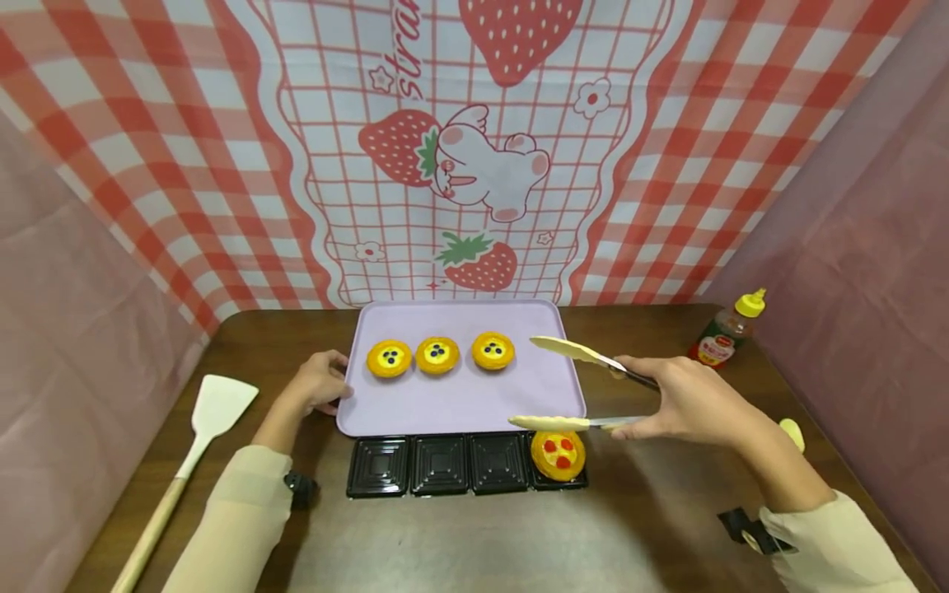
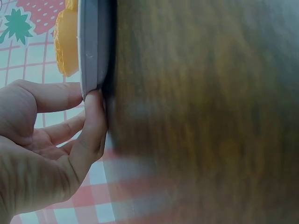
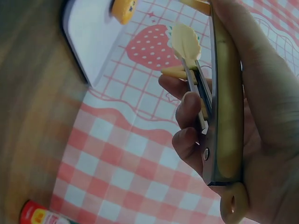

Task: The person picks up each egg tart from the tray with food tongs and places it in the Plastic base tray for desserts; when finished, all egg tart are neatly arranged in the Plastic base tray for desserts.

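My left hand (image 1: 320, 384) pinches the left edge of a lilac tray (image 1: 445, 408), thumb on the rim and a finger underneath, as the left wrist view shows. Three egg tarts with dark berries, the left (image 1: 389, 359), middle (image 1: 437, 355) and right one (image 1: 493, 351), sit on the tray. In my right hand (image 1: 697, 403) are cream-tipped tongs (image 1: 567, 349), arms spread wide with nothing between them. Their lower tip hangs by the back edge of a red-topped tart (image 1: 558, 457). That tart rests in the rightmost compartment of a black plastic box (image 1: 439, 465); the other compartments hold nothing.
A white spatula (image 1: 215, 408) with a wooden handle lies at the left. At the back right stands a sauce bottle (image 1: 722, 336) with a yellow cap. A pale yellow object (image 1: 792, 433), partly hidden, lies beyond the right forearm. A checked strawberry cloth (image 1: 474, 259) hangs behind the table.
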Demonstrator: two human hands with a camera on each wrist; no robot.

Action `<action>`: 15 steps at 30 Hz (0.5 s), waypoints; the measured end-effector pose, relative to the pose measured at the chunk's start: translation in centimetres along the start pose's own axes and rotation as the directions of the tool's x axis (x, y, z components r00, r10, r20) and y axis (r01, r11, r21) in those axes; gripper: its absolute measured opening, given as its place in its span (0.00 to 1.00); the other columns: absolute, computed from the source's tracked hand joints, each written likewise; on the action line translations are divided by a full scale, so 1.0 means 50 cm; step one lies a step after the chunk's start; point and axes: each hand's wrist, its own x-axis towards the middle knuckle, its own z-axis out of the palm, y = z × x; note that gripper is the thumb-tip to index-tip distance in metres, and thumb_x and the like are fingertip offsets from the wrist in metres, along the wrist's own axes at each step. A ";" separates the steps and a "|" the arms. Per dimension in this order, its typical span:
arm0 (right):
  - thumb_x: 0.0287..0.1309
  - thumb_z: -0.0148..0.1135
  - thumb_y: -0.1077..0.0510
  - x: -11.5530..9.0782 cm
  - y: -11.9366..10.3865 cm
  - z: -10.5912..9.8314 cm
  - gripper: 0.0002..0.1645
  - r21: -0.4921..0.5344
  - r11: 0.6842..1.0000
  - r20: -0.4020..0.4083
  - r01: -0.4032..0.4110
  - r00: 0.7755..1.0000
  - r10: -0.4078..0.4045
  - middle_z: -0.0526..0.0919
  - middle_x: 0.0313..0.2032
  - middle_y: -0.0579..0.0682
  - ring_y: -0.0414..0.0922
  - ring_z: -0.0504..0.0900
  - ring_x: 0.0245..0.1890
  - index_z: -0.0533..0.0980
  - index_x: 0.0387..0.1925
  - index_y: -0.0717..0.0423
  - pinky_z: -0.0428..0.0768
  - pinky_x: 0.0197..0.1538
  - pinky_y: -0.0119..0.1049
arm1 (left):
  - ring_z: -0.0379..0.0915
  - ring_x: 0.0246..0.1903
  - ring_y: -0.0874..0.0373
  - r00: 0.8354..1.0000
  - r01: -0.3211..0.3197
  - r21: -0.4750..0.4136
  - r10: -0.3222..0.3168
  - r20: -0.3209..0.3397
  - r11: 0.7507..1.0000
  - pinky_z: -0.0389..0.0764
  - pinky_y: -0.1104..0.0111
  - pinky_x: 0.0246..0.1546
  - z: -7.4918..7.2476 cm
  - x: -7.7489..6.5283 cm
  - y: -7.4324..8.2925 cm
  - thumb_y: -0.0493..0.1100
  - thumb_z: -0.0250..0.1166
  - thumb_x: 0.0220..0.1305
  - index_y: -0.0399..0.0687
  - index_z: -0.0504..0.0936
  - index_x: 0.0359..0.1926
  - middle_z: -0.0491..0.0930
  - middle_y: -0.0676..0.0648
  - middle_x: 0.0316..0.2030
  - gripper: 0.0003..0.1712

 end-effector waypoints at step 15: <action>0.30 0.68 0.16 0.130 -0.013 0.038 0.67 0.008 0.994 0.061 -0.107 0.992 0.106 0.85 0.49 0.54 0.45 0.80 0.37 0.74 0.63 0.61 0.84 0.39 0.48 | 0.77 0.31 0.47 1.000 -0.005 0.003 0.005 -0.013 1.000 0.85 0.58 0.20 0.001 0.001 -0.002 0.25 0.65 0.51 0.29 0.66 0.58 0.76 0.32 0.39 0.32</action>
